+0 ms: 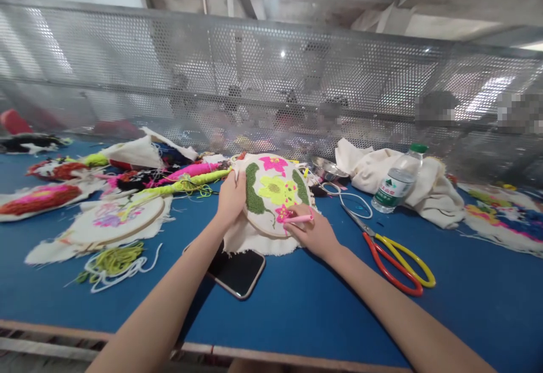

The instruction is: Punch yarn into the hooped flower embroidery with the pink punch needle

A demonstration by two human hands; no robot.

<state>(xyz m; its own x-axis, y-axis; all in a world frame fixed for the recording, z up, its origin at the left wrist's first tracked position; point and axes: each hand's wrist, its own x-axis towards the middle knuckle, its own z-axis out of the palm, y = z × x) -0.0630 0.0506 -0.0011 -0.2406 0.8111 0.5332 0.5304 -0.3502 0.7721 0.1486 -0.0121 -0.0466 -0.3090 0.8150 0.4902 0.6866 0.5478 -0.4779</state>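
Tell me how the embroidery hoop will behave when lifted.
The embroidery hoop should feel stiff, since it holds the stitched cloth flat. The frayed border outside it will probably flop. The hoop is likely light, its rim looking thin.

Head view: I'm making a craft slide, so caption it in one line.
Left hand grips hooped floral embroidery while the right hand holds a pink tool at a small pink flower.
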